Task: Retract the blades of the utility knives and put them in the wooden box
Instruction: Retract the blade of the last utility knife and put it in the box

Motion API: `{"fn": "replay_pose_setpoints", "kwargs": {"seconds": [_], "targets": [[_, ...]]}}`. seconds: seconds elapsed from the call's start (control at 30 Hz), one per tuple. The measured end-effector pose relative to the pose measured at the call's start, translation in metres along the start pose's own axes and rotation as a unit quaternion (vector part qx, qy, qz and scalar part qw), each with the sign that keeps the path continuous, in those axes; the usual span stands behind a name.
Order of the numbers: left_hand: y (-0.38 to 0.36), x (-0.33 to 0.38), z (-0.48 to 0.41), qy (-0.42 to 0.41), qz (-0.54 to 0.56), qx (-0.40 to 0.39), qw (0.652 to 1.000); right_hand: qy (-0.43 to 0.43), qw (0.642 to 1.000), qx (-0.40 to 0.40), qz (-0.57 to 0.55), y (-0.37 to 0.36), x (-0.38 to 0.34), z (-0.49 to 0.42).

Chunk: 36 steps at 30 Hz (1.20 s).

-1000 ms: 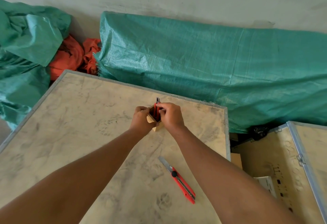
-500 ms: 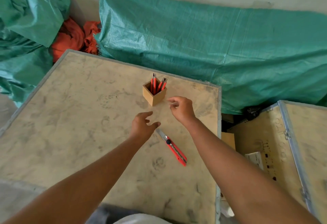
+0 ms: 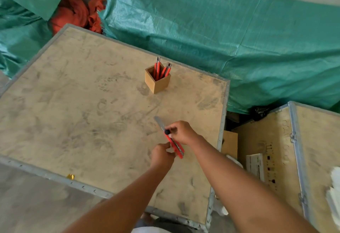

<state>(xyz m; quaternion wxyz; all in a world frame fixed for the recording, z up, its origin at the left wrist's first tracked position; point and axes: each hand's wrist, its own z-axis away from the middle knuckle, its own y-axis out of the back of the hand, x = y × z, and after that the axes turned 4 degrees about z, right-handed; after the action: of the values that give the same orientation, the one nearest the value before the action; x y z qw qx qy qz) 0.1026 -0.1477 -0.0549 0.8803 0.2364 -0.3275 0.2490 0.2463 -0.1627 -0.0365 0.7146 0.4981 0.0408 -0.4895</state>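
A small wooden box (image 3: 157, 83) stands upright on the plywood crate top (image 3: 77, 107), towards its far right. Three red utility knives (image 3: 162, 69) stick up out of it. Nearer to me, a fourth red utility knife (image 3: 174, 144) with its grey blade (image 3: 159, 122) extended lies between my hands. My right hand (image 3: 181, 133) pinches it by the black slider near the blade end. My left hand (image 3: 162, 156) grips the handle's rear end.
Green tarpaulin (image 3: 230, 35) covers bulky things behind the crate, with orange cloth (image 3: 73, 14) at the back left. A second wooden crate (image 3: 287, 151) with metal edging stands to the right, across a narrow gap. A small gold scrap (image 3: 70, 176) lies on the near edge.
Both hands left the wooden box, where they had set a knife in, and came back towards me. They have taken hold of the knife that lay on the crate top.
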Motion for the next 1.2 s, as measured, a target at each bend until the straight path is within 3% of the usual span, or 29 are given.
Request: {"fn": "replay_pose_setpoints", "kwargs": {"seconds": [0.33,0.5,0.83,1.2], "targets": [[0.006,0.007,0.008,-0.037,0.041,0.032,0.998,-0.008,0.997,0.035,-0.062,-0.001,0.007,0.002],[0.033,0.014,0.013,-0.070,0.067,-0.018,0.995,-0.008,0.987,0.081,-0.137,0.015,-0.004,0.008],[0.105,0.055,0.048,-0.153,0.140,-0.045,0.977,0.066,0.959,0.133,-0.241,0.053,-0.057,0.040],[0.157,0.082,0.062,-0.174,0.260,-0.053,0.948,0.119,0.975,0.094,-0.166,0.048,-0.113,0.078]]}}
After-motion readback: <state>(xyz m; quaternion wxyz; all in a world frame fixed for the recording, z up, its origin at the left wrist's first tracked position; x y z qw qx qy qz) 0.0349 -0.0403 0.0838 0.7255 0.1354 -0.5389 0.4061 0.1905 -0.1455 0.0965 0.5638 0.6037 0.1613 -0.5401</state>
